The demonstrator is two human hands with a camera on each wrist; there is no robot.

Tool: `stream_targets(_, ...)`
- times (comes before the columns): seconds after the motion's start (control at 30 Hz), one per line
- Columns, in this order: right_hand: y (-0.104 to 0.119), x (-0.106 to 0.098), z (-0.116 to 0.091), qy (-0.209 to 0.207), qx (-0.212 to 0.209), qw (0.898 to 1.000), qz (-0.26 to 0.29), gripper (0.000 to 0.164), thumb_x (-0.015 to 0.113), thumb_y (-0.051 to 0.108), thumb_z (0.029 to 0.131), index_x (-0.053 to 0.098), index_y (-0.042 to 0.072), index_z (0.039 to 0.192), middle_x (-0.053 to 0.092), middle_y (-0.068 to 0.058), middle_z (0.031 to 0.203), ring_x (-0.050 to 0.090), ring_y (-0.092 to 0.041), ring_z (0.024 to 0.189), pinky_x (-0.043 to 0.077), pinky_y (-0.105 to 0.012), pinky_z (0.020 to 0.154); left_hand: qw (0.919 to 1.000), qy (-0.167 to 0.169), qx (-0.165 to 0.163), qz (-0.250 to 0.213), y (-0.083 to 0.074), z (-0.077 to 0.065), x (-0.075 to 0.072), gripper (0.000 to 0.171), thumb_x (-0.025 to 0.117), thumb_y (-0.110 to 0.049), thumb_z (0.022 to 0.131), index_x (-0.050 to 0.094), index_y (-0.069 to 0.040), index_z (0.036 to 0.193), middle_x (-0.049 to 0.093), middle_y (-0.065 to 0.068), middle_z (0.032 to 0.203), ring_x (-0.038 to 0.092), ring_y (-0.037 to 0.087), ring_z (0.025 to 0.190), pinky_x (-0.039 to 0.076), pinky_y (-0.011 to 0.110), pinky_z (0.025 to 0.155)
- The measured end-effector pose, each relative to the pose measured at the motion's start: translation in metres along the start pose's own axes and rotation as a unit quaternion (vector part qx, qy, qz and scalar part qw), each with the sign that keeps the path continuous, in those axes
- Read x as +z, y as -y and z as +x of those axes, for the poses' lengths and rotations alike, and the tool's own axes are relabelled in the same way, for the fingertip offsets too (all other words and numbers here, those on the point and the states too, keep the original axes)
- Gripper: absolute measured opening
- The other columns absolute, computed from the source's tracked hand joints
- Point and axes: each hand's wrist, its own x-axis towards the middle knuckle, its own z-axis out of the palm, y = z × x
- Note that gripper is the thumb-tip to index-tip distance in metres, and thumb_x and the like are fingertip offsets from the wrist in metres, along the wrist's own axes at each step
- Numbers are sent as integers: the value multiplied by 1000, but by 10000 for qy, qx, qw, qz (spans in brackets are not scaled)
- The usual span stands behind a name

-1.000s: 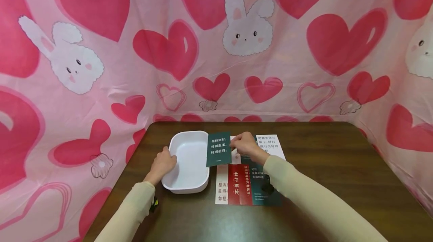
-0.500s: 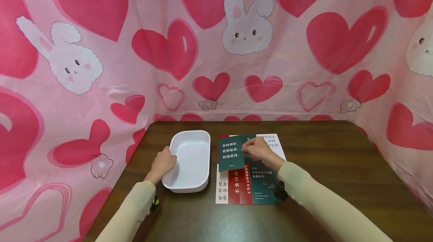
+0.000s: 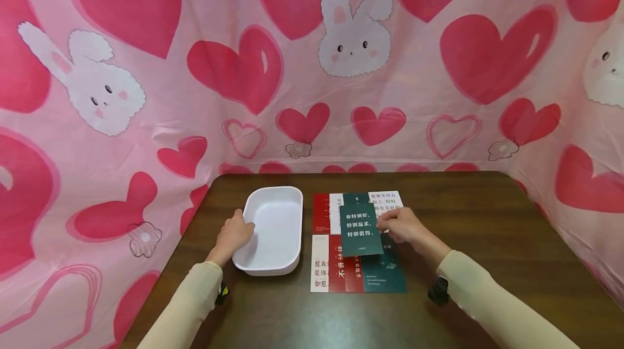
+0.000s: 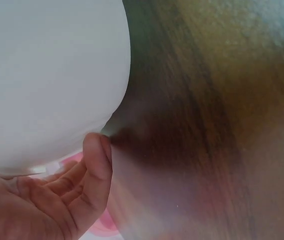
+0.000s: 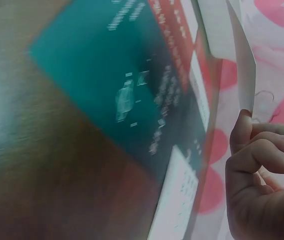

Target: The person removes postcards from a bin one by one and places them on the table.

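Note:
My left hand (image 3: 234, 235) grips the left rim of a white rectangular plastic basin (image 3: 274, 224), the thumb over its inner side. In the left wrist view, curled fingers (image 4: 96, 170) lie against the basin's outer wall. My right hand (image 3: 407, 227) pinches the right edge of a dark green card (image 3: 362, 230) with white Chinese print. That card is raised and slightly tilted above other cards, partly covering them. The right wrist view shows it nearly edge-on, its pale back (image 5: 245, 75) rising from the thumb and fingers.
Two rows of printed cards lie close together on the brown wooden table (image 3: 468, 240): a red card (image 3: 321, 211), a white card (image 3: 320, 267), a green card (image 3: 392, 278) and several others. Pink cloth (image 3: 292, 83) with hearts and rabbits hangs around the table.
My right hand has carried the green card rightward, from beside the basin's right rim to over the middle of the laid-out cards. My left hand and the basin have stayed in place.

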Motion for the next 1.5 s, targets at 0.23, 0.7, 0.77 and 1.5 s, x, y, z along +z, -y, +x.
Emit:
stream_targets(0.23, -19, -16, -14, -98, 131, 9997, -204, 23, 68, 13, 99, 73, -7, 110, 65, -12, 75, 40, -13, 48, 32, -25, 47, 9999, 70, 59, -62, -1, 0, -1, 57, 54, -22, 102, 39, 13, 144, 58, 37, 129, 64, 49, 109, 52, 63, 92)
stream_targets(0.7, -50, -43, -40, -153, 388, 9978, -519, 22, 68, 16, 100, 76, -4, 108, 64, -9, 72, 43, -16, 48, 33, -26, 46, 9998, 93, 134, 86, 0, -7, -7, 56, 50, -28, 103, 44, 11, 143, 62, 33, 127, 65, 46, 105, 53, 62, 89)
stream_targets(0.77, -54, -45, -42, -147, 428, 9977, -507, 22, 68, 15, 99, 76, -4, 107, 66, -7, 72, 43, -15, 48, 33, -26, 46, 9998, 84, 152, 86, 0, -7, -7, 54, 48, -29, 104, 46, 9, 142, 62, 33, 127, 65, 47, 106, 52, 62, 89)
stream_targets(1.5, -75, -45, -47, -671, 353, 9797, -1857, 21, 71, 23, 92, 78, 5, 86, 66, -1, 69, 55, -20, 65, 42, -33, 57, 10000, -1, 37, 83, 7, -6, -10, 56, 41, -41, 105, 58, 3, 136, 65, 28, 125, 64, 47, 107, 49, 64, 90)
